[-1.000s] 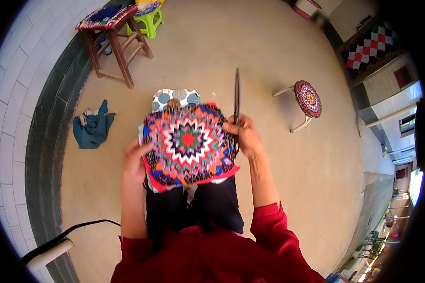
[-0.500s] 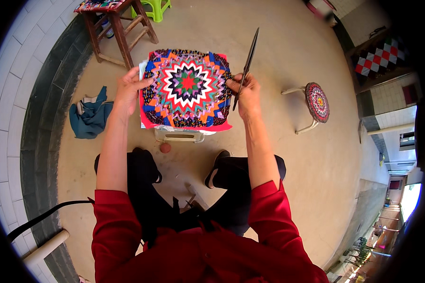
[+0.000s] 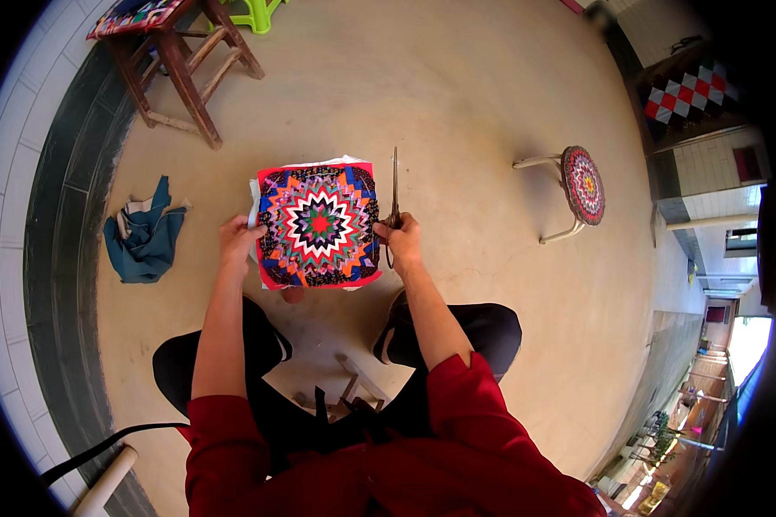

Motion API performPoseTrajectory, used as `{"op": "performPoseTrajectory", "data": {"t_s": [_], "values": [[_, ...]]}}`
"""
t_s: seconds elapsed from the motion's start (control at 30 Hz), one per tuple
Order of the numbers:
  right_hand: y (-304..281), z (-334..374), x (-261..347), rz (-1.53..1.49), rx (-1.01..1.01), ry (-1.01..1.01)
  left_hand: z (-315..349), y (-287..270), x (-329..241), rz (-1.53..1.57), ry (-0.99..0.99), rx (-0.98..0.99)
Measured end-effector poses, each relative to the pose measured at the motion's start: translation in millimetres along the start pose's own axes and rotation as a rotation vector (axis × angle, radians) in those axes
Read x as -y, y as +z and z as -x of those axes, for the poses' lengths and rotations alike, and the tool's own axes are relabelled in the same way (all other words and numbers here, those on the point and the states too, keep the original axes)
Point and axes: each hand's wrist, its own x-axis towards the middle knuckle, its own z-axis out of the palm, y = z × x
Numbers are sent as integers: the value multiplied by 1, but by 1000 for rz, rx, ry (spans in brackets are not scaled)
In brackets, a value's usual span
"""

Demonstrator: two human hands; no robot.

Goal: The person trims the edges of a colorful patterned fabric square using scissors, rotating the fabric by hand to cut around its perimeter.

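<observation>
Smooth floor point(image 3: 578, 345) — square patchwork point(image 3: 319, 226), slim scissors point(image 3: 395, 194)

- Left fingers point(image 3: 257, 231): we see only part, the rest go behind the patchwork square point(image 3: 319, 226).
- Right fingers point(image 3: 388, 231) cover some of the handles of the scissors point(image 3: 395, 185) from us.
- Round reddish thing point(image 3: 293, 295): top hidden by the square, we can't name it.
- Wooden stool point(image 3: 190, 90), green stool point(image 3: 257, 19): both cut by the top edge.
- Dark shape point(image 3: 602, 15), upper right: too blurred for us.
- Far-right clutter point(image 3: 664, 435): too small to tell.
</observation>
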Motion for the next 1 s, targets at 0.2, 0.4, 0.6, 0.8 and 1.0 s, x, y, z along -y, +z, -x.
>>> {"op": "performPoseTrajectory", "data": {"t_s": [0.2, 0.4, 0.6, 0.8, 1.0], "values": [[11, -2, 12, 10, -36, -56, -10, -4, -4, -19, -65, -4], [21, -8, 9, -87, -42, -76, -12, 0, 4, 76, 2, -100], [25, -13, 8, -161, -74, -16, -21, -3, 9, 35, 54, -102], [17, -12, 1, -148, -70, 14, -18, 3, -2, 39, -15, -88], [17, -16, 3, -136, -58, 64, -18, 4, -4, 79, -66, -79]]}}
